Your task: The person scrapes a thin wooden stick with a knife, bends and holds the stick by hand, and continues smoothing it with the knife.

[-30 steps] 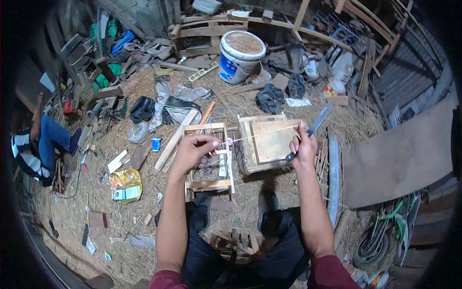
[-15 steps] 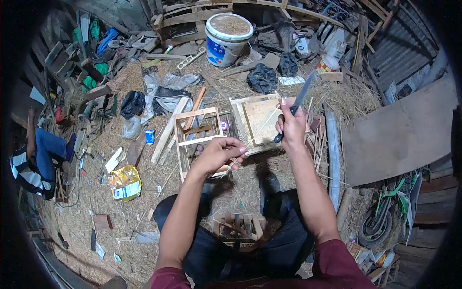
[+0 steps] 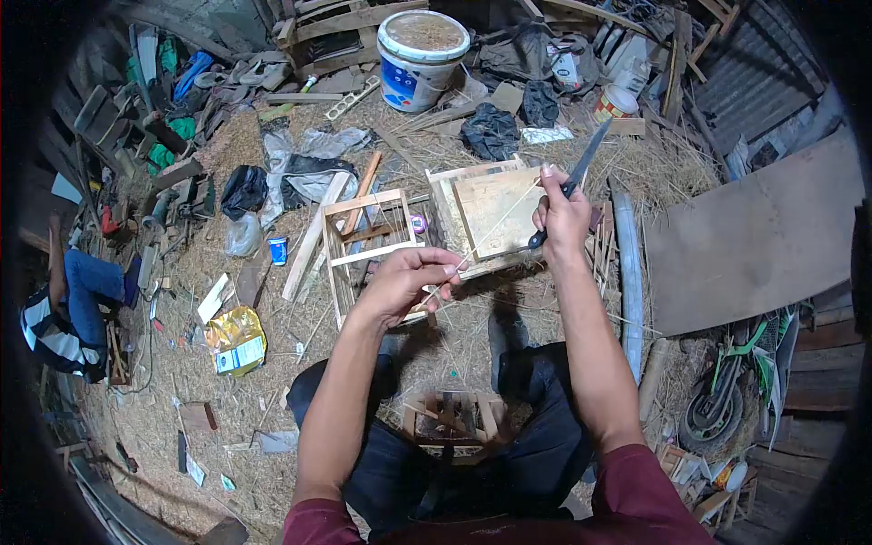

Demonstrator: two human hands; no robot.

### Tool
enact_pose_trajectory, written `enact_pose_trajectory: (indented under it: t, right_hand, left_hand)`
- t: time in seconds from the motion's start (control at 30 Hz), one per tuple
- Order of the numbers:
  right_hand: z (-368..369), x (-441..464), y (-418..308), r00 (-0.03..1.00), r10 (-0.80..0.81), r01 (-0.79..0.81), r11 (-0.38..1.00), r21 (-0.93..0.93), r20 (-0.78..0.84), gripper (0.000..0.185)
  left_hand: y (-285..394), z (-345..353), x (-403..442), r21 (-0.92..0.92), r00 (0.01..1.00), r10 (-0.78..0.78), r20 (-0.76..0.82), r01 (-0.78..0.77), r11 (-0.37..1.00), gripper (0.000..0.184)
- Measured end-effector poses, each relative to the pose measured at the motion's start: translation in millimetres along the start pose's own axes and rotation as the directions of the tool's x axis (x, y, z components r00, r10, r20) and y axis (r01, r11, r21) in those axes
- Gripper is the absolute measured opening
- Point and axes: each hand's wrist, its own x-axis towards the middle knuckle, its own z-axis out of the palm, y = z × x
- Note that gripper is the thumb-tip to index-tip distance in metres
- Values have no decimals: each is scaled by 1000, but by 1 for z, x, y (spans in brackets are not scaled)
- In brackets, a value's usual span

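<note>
Between my hands stretches a thin, pale strip of wood or bamboo, slanting up to the right. My left hand pinches its lower end between thumb and fingers. My right hand is closed round the black handle of a knife, blade pointing up and away. The strip's upper end meets my right thumb beside the knife. Behind the strip lies a wooden box with a flat board on top. An open wooden frame stands just beyond my left hand and is partly hidden by it.
A white and blue bucket stands at the back. A grey pipe and a large sheet lie to the right. On the left are a yellow packet and a seated person. Straw and shavings cover the ground.
My right hand and the knife have shifted slightly right, with the blade tilting further right. My left hand still pinches the strip. The whole view has shifted a little.
</note>
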Motion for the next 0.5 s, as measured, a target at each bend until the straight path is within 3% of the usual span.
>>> enact_pose_trajectory:
  t: [0.13,0.23,0.27,0.37,0.4,0.43,0.5]
  right_hand:
    - [1,-2,-6,1000,-11,11,1000,-13,-21,17]
    - [-1,-5,-4,999,15,-12,995,-96,34,19]
    - [0,-8,-4,997,55,-48,988,-144,48,20]
    - [10,-29,-9,959,234,-165,922,-351,163,20]
    - [16,-39,-6,964,177,-85,912,-402,197,20]
    - [22,-48,-9,947,227,-89,866,-493,228,22]
    - [28,-60,4,913,149,50,883,-466,381,22]
  left_hand:
    - [-3,-4,3,-44,999,-12,37,13,999,19]
    - [1,0,5,-240,976,120,-180,-162,957,14]
    - [-3,-13,11,-302,969,208,-135,-240,923,11]
    - [5,-19,11,-395,889,274,-366,-415,820,9]
    - [3,-27,13,-394,881,307,-361,-442,806,11]
    - [6,-27,10,-383,871,311,-380,-455,804,11]
    - [10,-24,8,-368,855,314,-412,-472,801,11]
